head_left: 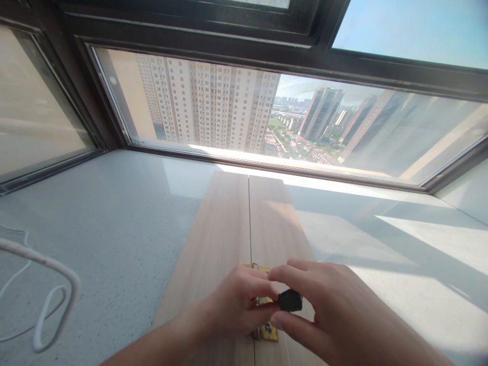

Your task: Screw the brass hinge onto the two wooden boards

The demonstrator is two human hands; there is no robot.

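Observation:
Two pale wooden boards (221, 229) lie side by side on a grey stone windowsill (114, 213), running away from me toward the window. A brass hinge (263, 333) sits across their seam near me, mostly hidden under my hands. My left hand (236, 302) is closed over the hinge. My right hand (324, 310) pinches a small black knob-like object (290, 300) between thumb and fingers, right above the hinge. What the black object is I cannot make out.
A white cable (49, 300) loops on the sill at the far left. A dark-framed window (267, 61) stands behind the boards, with tall buildings outside. Sunlight falls across the right part of the sill (419, 239).

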